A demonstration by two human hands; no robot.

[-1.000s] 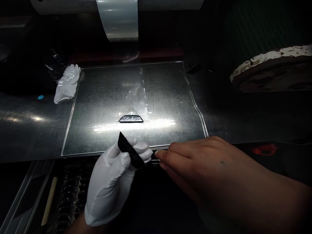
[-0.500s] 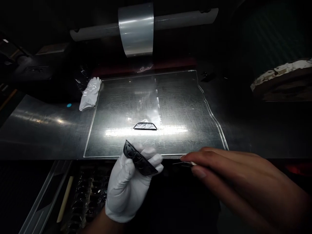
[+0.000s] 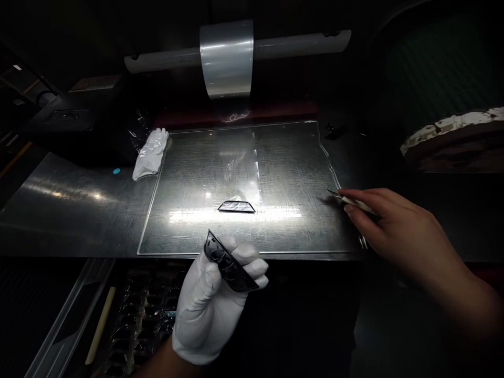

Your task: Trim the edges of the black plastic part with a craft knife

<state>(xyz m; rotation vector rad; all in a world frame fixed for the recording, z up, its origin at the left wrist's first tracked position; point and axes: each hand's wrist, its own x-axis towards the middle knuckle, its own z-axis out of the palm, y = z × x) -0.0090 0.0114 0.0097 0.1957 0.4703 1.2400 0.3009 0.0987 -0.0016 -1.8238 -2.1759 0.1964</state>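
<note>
My left hand (image 3: 212,304), in a white glove, is closed around a black curved plastic part (image 3: 229,264) just in front of the near edge of a clear plate (image 3: 189,173). My bare right hand (image 3: 388,220) hovers at the plate's right edge, pinching slim metal tweezers (image 3: 346,199) that point left. A small dark trapezoid piece (image 3: 237,207) lies on the plate with a strip of clear film (image 3: 242,173) running from it toward a film roll (image 3: 227,58) on a bar above.
A spare white glove (image 3: 151,154) lies at the plate's far left corner on the metal table (image 3: 59,210). A round paint-flecked disc (image 3: 452,139) sits at right. Below the table's front left are a tray of parts (image 3: 137,315) and a wooden stick (image 3: 100,325).
My right hand has drawn away from the part in my left hand and swung right and farther back to the plate's right edge, carrying the tweezers. The left hand stayed holding the black part.
</note>
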